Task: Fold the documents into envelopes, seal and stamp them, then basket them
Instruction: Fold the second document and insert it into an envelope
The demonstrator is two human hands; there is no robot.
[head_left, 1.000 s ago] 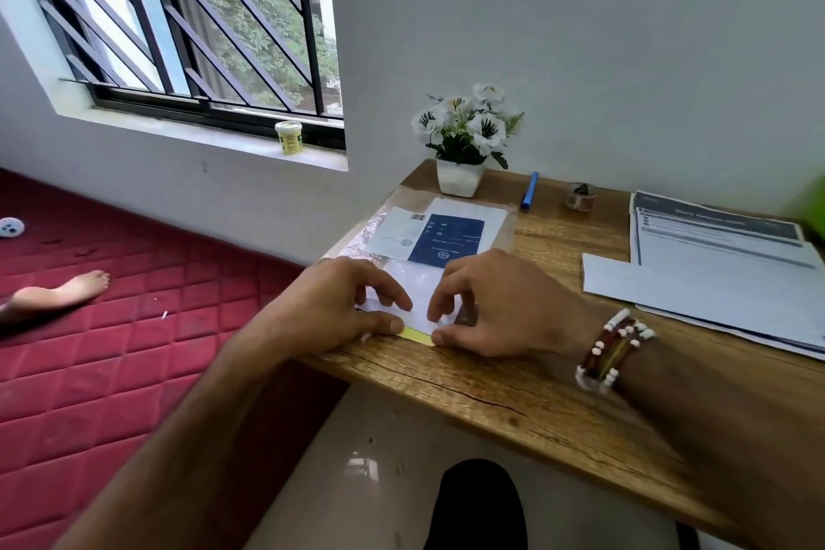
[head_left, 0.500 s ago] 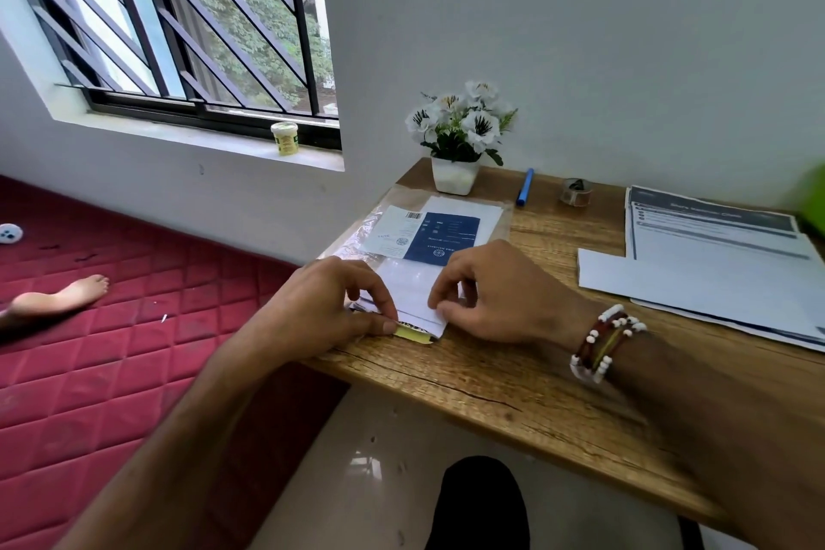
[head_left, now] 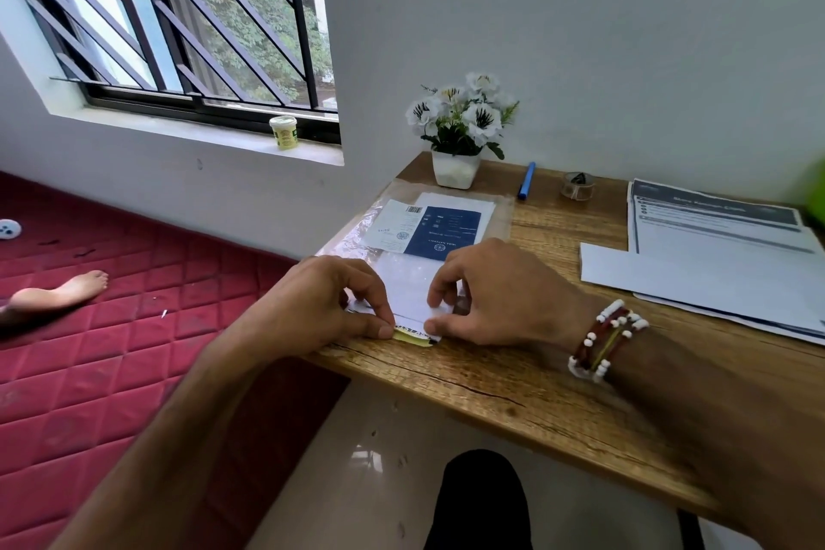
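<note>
Left hand (head_left: 326,304) and right hand (head_left: 500,295) both pinch the envelope (head_left: 408,290) edge at my fingertips. Flimsy paper, I'd hold the corners lightly.

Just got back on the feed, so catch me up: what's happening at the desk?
A person's left hand and right hand both pinch a white envelope at the near left edge of the desk. A yellow strip shows along its near edge between the thumbs. The documents lie untouched to the right; a plastic packet, pen and tape roll sit farther back.
</note>
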